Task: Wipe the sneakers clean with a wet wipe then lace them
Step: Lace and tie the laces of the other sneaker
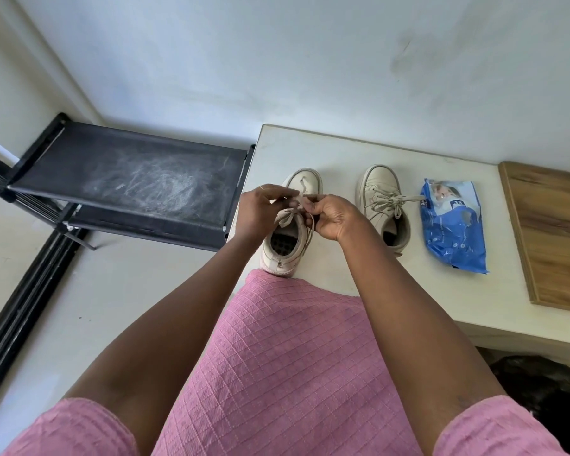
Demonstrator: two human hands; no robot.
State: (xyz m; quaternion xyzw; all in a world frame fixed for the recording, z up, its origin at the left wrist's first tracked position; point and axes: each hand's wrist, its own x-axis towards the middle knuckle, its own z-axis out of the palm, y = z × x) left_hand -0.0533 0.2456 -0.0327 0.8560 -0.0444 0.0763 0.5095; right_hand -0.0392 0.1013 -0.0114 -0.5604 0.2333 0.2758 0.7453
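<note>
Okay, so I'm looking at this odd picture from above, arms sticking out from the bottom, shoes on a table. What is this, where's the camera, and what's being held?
There is no machine here. The camera is worn on a person's head and looks forward and down, so the arms reach in from the bottom edge and the pink clothing is the person's own.

The left hand and the right hand both pinch the lace of the sneaker under the hands, working on it above the shoe's opening.

That shoe stands on a white table. Beside it, on the right of the picture, are a second sneaker, laced and tied in a bow, then a blue pack of wet wipes, then a wooden board. To the left of the table stands a black rack.
</note>
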